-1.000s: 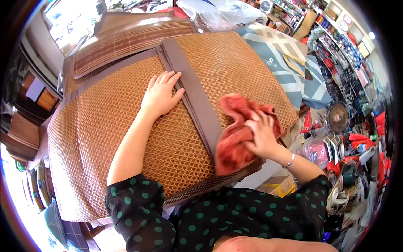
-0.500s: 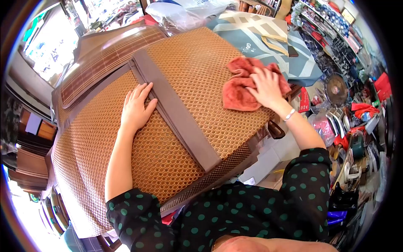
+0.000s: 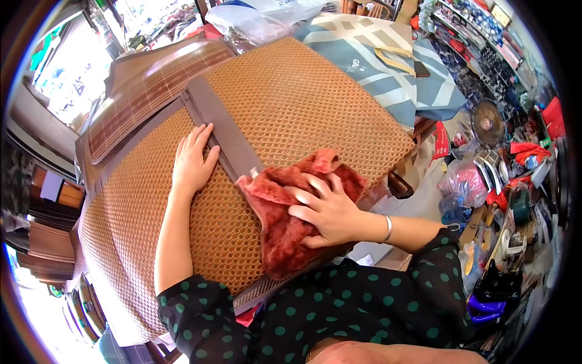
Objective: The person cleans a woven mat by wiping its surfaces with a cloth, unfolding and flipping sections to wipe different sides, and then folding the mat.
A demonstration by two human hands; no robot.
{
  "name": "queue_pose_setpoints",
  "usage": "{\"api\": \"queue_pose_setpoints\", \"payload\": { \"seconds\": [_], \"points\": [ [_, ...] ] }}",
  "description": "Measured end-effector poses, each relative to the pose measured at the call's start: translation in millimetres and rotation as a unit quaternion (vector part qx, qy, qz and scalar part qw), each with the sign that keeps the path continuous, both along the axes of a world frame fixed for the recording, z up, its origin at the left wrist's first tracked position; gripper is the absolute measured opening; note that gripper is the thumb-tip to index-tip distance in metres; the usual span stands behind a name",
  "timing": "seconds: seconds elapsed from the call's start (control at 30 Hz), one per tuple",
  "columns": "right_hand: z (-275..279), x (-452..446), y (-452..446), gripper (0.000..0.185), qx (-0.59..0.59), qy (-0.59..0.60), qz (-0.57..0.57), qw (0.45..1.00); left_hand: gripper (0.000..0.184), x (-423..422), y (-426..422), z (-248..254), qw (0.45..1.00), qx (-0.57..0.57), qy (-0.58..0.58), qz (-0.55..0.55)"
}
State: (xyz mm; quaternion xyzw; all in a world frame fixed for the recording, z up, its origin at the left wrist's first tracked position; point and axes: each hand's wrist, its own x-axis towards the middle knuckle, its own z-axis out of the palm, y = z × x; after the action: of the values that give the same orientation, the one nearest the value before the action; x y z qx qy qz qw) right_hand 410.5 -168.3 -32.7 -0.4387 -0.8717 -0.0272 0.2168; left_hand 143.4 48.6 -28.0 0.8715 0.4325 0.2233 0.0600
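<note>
A brown woven mat (image 3: 315, 103), with a smooth dark brown border band (image 3: 224, 124), lies folded in layers before me. My left hand (image 3: 193, 165) rests flat on the weave with its fingers apart, the tips by the band's left edge; it holds nothing. A plush red cloth (image 3: 282, 233) lies crumpled over the near part of the mat and covers the lower end of the band. My right hand (image 3: 327, 212), wearing a bracelet at the wrist, presses on this cloth with bent fingers gripping its folds.
Beyond the mat lie a blue-grey patterned cover (image 3: 376, 79) with tan straps and a clear plastic bag (image 3: 260, 24). A plaid brown mat (image 3: 151, 85) lies at the far left. To the right stand a round fan (image 3: 488, 123) and cluttered goods along the floor and shelves.
My right hand has drawn the red cloth from the mat's far right corner towards me and left, onto the band's near end. The left hand stays nearly in place.
</note>
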Motion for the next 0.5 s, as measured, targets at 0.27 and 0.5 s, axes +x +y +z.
{"api": "queue_pose_setpoints", "payload": {
  "seconds": [0.27, 0.5],
  "points": [
    [-3, 159, 44, 0.057, 0.036, -0.161, -0.294, 0.941, 0.054, -1, 1, -1, 1.0, 0.013, 0.005, -0.006],
    [6, 203, 124, 0.066, -0.055, -0.077, -0.403, 0.91, 0.053, 2, -2, 3, 1.0, 0.01, 0.014, 0.004]
  ]
}}
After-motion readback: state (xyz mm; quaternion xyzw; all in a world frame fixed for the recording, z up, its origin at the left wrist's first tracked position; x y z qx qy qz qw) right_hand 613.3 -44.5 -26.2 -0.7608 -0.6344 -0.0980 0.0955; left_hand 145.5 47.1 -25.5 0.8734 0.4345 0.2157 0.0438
